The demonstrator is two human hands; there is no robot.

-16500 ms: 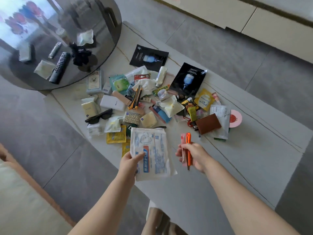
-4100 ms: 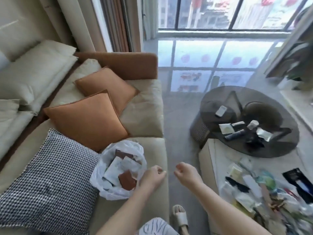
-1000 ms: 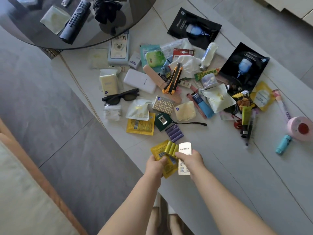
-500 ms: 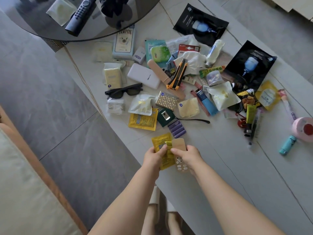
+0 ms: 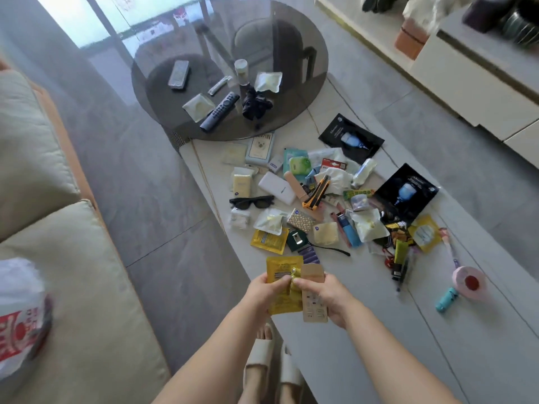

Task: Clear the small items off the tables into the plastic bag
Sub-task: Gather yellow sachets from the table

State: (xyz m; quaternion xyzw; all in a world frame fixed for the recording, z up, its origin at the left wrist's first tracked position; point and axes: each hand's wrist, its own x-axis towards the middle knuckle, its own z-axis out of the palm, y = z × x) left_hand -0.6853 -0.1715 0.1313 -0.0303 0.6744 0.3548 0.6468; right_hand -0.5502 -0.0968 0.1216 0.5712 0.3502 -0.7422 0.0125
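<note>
Sachets and small packets crowd the white tabletop (image 5: 364, 330). Above its near edge the left hand (image 5: 262, 293) grips a yellow sachet (image 5: 283, 275), while the right hand (image 5: 326, 295) grips a brown card (image 5: 313, 301); both thumbs pinch a small yellow-green item (image 5: 293, 275) between them. Beyond lie sunglasses (image 5: 251, 202) and a box cutter (image 5: 316, 193). A remote (image 5: 220, 111) rests on the round glass table (image 5: 291, 39). The plastic bag (image 5: 20, 316) sits on the sofa (image 5: 87, 287), far left.

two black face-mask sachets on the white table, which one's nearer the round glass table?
The smaller-looking black sachet, lying just off the glass table rim. The other black sachet lies further along the white table, beyond the pile.
</note>
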